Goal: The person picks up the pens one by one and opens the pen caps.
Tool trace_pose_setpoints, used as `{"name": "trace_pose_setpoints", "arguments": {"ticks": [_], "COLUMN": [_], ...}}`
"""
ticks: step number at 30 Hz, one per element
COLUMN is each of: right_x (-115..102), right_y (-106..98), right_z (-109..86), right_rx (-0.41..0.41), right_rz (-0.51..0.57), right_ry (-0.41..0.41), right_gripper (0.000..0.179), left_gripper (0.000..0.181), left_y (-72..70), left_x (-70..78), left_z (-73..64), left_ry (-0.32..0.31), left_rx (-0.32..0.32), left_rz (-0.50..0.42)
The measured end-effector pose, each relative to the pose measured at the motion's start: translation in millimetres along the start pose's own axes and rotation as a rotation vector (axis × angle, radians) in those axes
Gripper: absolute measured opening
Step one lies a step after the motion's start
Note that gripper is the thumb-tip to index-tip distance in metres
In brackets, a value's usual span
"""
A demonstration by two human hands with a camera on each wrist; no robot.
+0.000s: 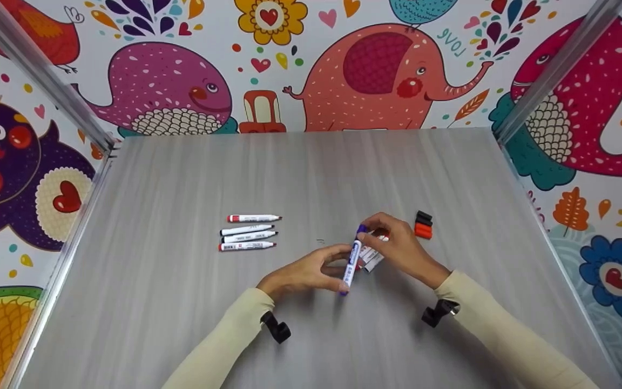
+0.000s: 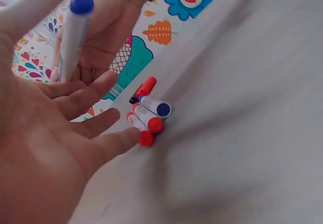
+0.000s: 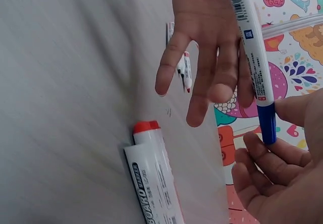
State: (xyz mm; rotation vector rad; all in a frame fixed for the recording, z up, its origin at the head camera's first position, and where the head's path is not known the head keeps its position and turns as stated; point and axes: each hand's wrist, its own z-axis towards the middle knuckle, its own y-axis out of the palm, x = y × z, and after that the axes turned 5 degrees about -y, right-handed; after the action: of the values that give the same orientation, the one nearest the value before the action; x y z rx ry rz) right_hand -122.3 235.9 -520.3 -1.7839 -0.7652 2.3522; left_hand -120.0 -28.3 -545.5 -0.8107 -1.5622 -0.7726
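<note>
A white whiteboard marker (image 1: 352,263) with a blue cap slants upright above the table, between both hands. My right hand (image 1: 397,243) pinches the blue cap (image 3: 268,124) between thumb and fingertips. My left hand (image 1: 303,272) holds the barrel, its thumb at the lower blue end (image 2: 82,3) and its index finger near the upper part; the other fingers spread out loosely. Below the hands lie several capped markers (image 3: 154,171) with red and blue ends, partly hidden by the right hand in the head view.
Left of the hands, several uncapped markers (image 1: 249,246) lie in a row, tips pointing right. Loose red and black caps (image 1: 423,230) sit together right of the right hand. Small dark marks (image 1: 320,241) show on the grey table (image 1: 181,313). Patterned walls (image 1: 268,70) enclose the back and sides.
</note>
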Motion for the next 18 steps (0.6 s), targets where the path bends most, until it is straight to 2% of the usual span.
{"name": "trace_pose_setpoints", "arguments": {"ticks": [4,8,11,14,18], "right_x": [-4,-7,-8,-9,-11], "right_y": [5,10,12,12,12], "right_z": [-1.7,-2.8,-3.8,-5.4,-7.7], "right_rx": [0.029,0.036,0.021,0.004,-0.028], "right_rz": [0.021,0.017,-0.004,-0.032,-0.058], "right_ry": [0.004,-0.013,-0.038,-0.067,-0.105], "right_gripper": [0.022,0.029,0.032,0.03,0.026], "left_gripper": [0.085,0.076,0.068,0.057,0.041], "left_y": [-0.6,-0.7,-1.5,-3.3,-6.4], "left_x": [-1.1,2.2,6.1,11.3,18.4], "left_z": [-0.1,-0.5,0.0,-0.9,-2.1], "left_ry": [0.029,-0.007,-0.043,-0.076,-0.09], "left_rx": [0.033,0.095,0.144,0.201,0.244], "left_rz": [-0.038,-0.032,0.024,0.117,0.202]}}
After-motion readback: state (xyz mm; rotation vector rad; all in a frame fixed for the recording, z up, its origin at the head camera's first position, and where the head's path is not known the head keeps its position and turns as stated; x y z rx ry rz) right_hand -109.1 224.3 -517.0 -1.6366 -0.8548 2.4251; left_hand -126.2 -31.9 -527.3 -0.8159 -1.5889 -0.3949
